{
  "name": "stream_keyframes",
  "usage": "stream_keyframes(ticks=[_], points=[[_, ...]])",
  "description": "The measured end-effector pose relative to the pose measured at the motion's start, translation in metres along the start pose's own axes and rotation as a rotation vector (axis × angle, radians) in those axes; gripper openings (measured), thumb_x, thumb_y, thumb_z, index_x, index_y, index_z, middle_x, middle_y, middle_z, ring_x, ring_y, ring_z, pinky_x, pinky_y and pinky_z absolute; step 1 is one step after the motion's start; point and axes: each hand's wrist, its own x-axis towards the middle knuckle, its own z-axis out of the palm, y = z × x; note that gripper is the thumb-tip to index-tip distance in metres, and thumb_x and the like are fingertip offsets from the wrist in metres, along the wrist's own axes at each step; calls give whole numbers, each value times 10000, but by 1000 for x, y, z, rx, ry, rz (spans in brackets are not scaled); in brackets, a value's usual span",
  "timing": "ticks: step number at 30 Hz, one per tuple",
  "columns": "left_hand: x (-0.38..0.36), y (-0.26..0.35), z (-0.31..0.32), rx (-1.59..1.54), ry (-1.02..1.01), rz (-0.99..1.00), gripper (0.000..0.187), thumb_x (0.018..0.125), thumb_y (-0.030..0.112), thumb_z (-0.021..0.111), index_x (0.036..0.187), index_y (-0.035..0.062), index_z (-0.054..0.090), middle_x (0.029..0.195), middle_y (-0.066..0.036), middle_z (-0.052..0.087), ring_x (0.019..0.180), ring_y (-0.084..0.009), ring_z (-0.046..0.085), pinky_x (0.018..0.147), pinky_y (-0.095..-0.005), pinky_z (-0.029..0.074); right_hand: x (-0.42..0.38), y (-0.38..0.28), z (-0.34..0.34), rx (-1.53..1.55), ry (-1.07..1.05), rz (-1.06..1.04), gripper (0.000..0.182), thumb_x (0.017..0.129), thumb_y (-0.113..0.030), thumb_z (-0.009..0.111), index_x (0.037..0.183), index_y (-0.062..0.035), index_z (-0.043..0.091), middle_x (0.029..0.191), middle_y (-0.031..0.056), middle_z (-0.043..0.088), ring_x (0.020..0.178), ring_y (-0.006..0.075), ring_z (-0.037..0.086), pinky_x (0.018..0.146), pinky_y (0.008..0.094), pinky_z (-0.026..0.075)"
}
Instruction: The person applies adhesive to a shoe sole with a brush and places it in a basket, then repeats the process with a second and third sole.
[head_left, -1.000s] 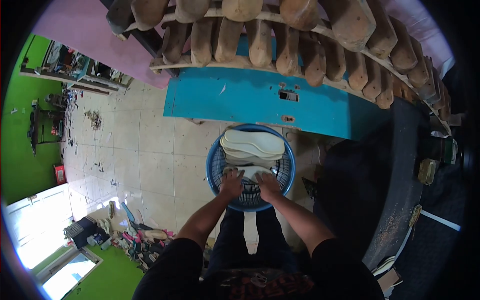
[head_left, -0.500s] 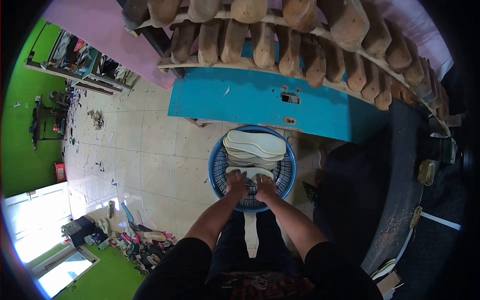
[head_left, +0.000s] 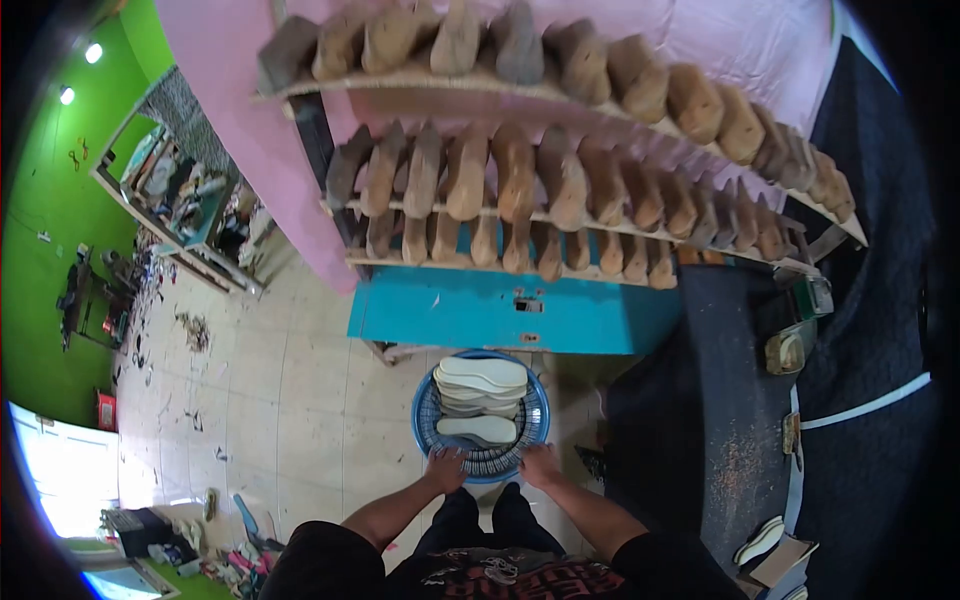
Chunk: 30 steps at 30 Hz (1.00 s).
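Note:
A round blue basket (head_left: 417, 413) stands on the floor close to my feet. In its far half lies a stack of pale shoe soles (head_left: 482, 376), with a separate pair or single sole (head_left: 478, 430) lying nearer to me. At the near left of the rim is my left hand (head_left: 447, 468), its fingers closed over the edge. My right hand (head_left: 540, 465) grips the near right of the rim in the same way. Both thumbs are hard to make out at this size.
Beyond the basket is a turquoise bench (head_left: 430, 308), below shelves lined with wooden shoe lasts (head_left: 466, 175). A dark workbench (head_left: 735, 420) runs along the right. Scraps litter the tiled floor (head_left: 290, 400) on the left, and a pile of materials (head_left: 250, 555) lies at lower left.
Both hands have left the near sole inside the basket and moved outward to the rim. My view has tilted up, showing more of the shelves.

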Motion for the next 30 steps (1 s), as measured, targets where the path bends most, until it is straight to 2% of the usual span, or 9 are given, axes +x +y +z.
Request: stream_keyframes(ticks=[5,8,9,13,16,20,25,26,30], points=[[-34,-18,9,-233,-74,-192,707,907,415,593,1541,198,366,1582,-161,361,1465,-377,331,1157,-654,228,-61,31,-2,163,-165,401,255,876,-157,591,1108,-86,672,1054,228,704,1057,409,671,917,513,531],[-34,-39,17,-361,24,-133,687,905,410,600,1525,192,399,1549,-189,403,1443,-374,372,1153,-635,263,-100,47,7,312,5,460,311,871,-94,559,1162,-105,669,1078,238,693,1081,414,657,936,471,540],[-37,-39,15,-381,109,-134,677,894,382,628,1500,150,435,1442,-222,518,1358,-387,477,1118,-557,368,-110,53,14,296,29,488,344,858,-76,559,1183,-102,666,1137,244,669,1085,414,653,950,465,536],[-23,-79,41,-539,103,-114,653,845,310,709,1425,81,515,1240,-221,655,1177,-374,615,1022,-430,481,-160,47,37,454,181,794,405,776,-59,631,1178,-78,681,1277,269,592,1152,398,620,1008,445,505],[-26,-97,43,-402,-58,-17,671,813,318,745,1405,86,533,1242,-203,659,1179,-347,619,1029,-431,478,-196,35,62,346,124,900,418,767,-49,626,1180,-78,679,1356,275,523,1166,394,609,1025,450,494],[-16,-108,26,-285,-286,15,681,728,202,794,1358,80,565,1124,-109,719,1070,-253,678,947,-375,535,-248,4,74,612,237,1129,392,760,-2,603,1139,-63,683,1260,253,615,1126,399,629,1012,446,500],[36,-102,19,-242,-121,56,653,675,58,778,1301,67,595,1016,-105,724,895,-227,703,815,-348,568,-303,1,144,779,395,1305,366,745,41,588,1086,-45,688,1155,252,676,1132,405,629,981,435,509],[39,-83,7,-462,-124,7,632,693,31,758,1303,52,592,991,-113,716,838,-220,694,754,-339,564,-311,2,170,698,489,1329,313,737,17,584,1020,-45,703,967,248,710,979,401,682,906,456,534],[47,-22,-23,-667,-66,28,569,762,-27,694,1316,15,571,958,-133,692,680,-185,650,575,-300,522,-343,4,172,790,379,1427,261,806,-147,600,1012,-35,715,991,260,708,989,416,679,902,479,530]])
